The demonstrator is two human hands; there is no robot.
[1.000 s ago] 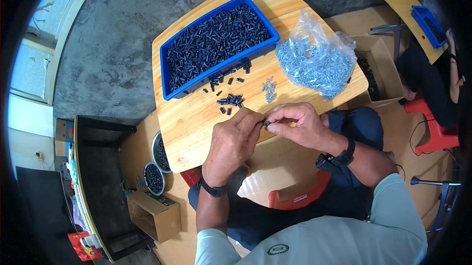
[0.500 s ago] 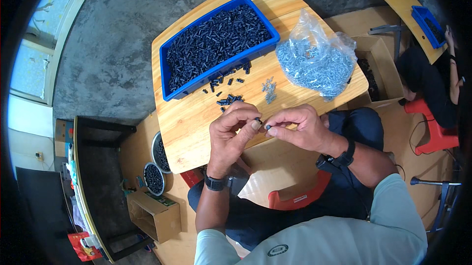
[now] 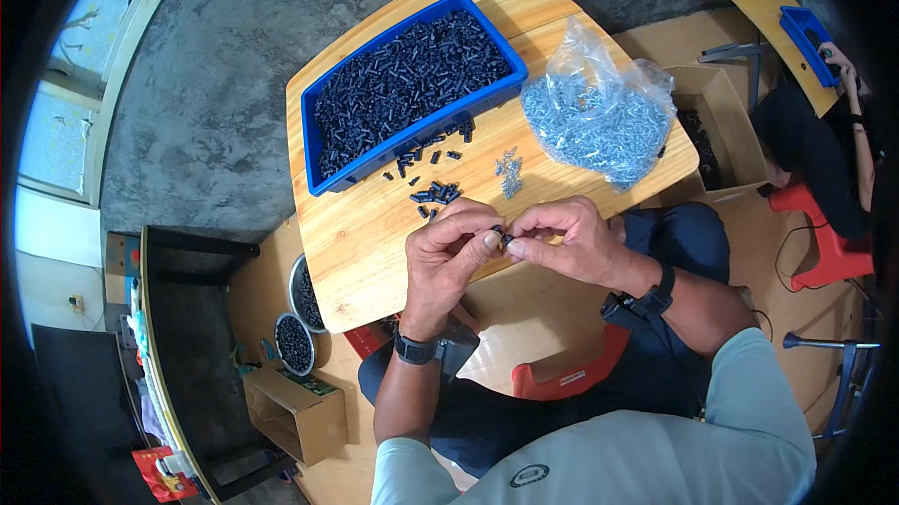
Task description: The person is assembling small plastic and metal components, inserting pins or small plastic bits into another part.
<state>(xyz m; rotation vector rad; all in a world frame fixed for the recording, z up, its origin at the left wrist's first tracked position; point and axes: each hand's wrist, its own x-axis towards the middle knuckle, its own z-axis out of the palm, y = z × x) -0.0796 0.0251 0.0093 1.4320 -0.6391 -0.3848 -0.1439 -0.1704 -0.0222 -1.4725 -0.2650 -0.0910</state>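
Two hands (image 3: pixel 442 255) (image 3: pixel 579 245) pinch small black parts (image 3: pixel 508 240) close together at the edge of the table (image 3: pixel 375 290), bare wood (image 3: pixel 346 248) leftward.

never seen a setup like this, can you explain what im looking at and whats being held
There's no machine here: these are a person's bare hands, seen from above by a wide camera worn on the head, which makes straight edges bend.

On the wooden table are a blue tray full of small black parts, some loose black parts, a little pile of silvery pieces and a clear bag of more.

The left hand and right hand meet at the near edge, each pinching a tiny dark piece; details are too small to tell.
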